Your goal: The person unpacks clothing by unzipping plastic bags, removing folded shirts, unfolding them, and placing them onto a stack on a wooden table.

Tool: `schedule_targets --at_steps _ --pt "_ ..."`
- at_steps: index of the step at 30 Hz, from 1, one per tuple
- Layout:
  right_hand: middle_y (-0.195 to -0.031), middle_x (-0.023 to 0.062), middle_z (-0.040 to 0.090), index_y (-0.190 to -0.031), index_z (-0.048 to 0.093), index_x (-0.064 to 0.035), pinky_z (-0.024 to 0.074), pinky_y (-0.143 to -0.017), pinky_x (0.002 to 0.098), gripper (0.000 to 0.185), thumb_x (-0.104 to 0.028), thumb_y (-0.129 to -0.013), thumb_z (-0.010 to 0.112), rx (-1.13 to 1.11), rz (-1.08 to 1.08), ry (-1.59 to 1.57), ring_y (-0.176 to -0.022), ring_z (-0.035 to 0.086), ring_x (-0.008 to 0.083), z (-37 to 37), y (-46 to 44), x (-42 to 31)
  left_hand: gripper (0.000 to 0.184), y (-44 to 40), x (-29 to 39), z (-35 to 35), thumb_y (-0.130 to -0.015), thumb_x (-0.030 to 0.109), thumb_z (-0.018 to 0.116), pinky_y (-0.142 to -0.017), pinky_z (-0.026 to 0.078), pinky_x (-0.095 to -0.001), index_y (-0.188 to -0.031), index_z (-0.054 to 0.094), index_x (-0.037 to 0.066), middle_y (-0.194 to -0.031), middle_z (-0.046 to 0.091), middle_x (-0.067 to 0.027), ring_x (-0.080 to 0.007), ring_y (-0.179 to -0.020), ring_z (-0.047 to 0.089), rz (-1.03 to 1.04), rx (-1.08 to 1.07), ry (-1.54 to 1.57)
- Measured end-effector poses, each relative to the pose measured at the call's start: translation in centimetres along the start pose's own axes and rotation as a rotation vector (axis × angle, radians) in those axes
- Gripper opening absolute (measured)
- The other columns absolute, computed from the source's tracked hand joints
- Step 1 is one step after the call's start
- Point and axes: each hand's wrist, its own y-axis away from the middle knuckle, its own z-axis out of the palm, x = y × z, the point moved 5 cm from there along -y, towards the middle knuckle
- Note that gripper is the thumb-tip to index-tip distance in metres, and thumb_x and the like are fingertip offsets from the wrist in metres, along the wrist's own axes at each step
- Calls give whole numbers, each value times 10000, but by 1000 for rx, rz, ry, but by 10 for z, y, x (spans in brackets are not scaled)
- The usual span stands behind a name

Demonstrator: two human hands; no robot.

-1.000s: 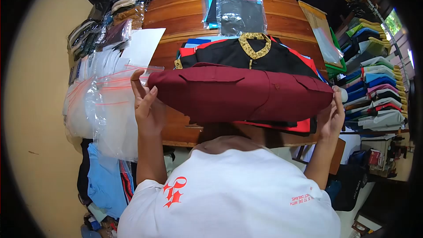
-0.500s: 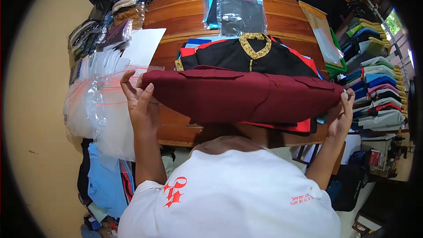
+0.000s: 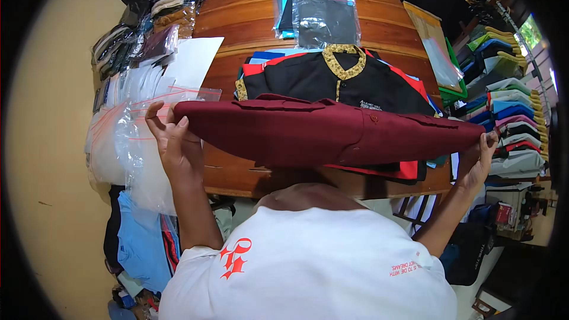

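Note:
A maroon shirt [image 3: 284, 133] is stretched sideways in the air between my two hands, with a button and pocket-like folds along its upper edge. My left hand [image 3: 173, 139] pinches its left end, and my right hand [image 3: 479, 157] grips its right end. Behind and partly below it lies a black shirt [image 3: 296, 77] with a gold patterned collar and red sleeve parts, spread over other garments on the wooden table [image 3: 373, 9]. The lower part of that black shirt is hidden by the maroon one.
Clear plastic bags [image 3: 145, 160] with red seal strips lie at the left, near a white sheet [image 3: 198, 59] and packed garments [image 3: 169, 9]. A bagged dark garment [image 3: 323, 21] rests at the table's back. Shirts on hangers [image 3: 510, 109] line the right side, beside a green tray [image 3: 455, 86].
My hands have moved further apart, left hand leftward and right hand rightward and slightly down. The maroon shirt is pulled straighter, and more of the black shirt shows at the right.

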Motion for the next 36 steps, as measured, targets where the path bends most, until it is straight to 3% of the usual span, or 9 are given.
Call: schedule_targets --at_steps 9,12,15,17,23,26,27,29,36 --pt "-1120 89 571 -1247 447 -138 458 -885 365 299 -125 -959 527 -170 -180 -57 -994 570 192 -28 -2 -33 486 1 34 -6 -866 -35 505 -937 459 -374 -1295 337 118 -1112 540 -138 -198 -1016 565 178 -9 24" --pt "-1260 109 416 -1268 377 -62 360 -1096 358 328 -152 -964 461 93 -253 106 -1237 436 194 -51 3 -56 461 7 51 -2 -911 -12 486 -945 445 -354 -1325 321 104 -1158 527 -149 -182 -1046 544 217 -45 34" --pt "-1247 104 487 -1302 381 -37 350 -1091 392 403 -209 -941 437 81 -583 759 -1232 467 234 -51 12 -86 439 8 63 -3 -920 -18 486 -973 440 -354 -1315 330 93 -1240 529 -169 -196 -1098 548 276 -27 11" --pt "-1297 135 512 -1352 398 -45 360 -1079 430 460 -214 -928 445 109 -1207 1514 -1213 492 276 -2 45 -104 456 7 70 -3 -892 -61 493 -974 460 -352 -1295 351 98 -1287 514 -173 -207 -1152 536 382 1 -75" --pt "-1319 87 506 -1332 457 -35 316 -1113 291 430 -248 -958 463 162 -1126 1439 -1219 499 168 -17 21 -117 597 -14 70 -12 -842 -105 528 -964 467 -367 -1347 297 115 -1258 470 -153 -230 -1135 538 349 129 -4" --pt "-1170 75 501 -1244 505 -32 467 -941 344 319 -206 -979 470 277 -416 441 -1052 563 202 -48 -53 -86 676 -45 53 -2 -832 -104 542 -940 472 -345 -1391 249 139 -1179 475 -131 -234 -1093 539 189 183 37" --pt "-1146 89 501 -1180 500 -51 505 -828 368 254 -186 -965 519 114 -643 989 -950 579 199 -13 -65 -83 662 -59 43 10 -827 -113 545 -910 488 -331 -1373 271 145 -1138 478 -119 -225 -1038 557 74 205 157" --pt "-999 74 588 -1074 458 -101 504 -801 345 231 -113 -905 615 179 -220 112 -924 590 200 28 -113 -54 622 -95 27 27 -820 -97 580 -837 513 -288 -1322 313 154 -1089 489 -104 -192 -981 563 88 38 114" --pt "-938 98 610 -1032 487 -65 491 -855 335 179 -30 -897 600 -142 -422 35 -904 614 201 82 -201 -61 622 -169 33 79 -838 -68 590 -878 484 -278 -1338 251 82 -1062 486 -90 -179 -975 553 274 28 -56"
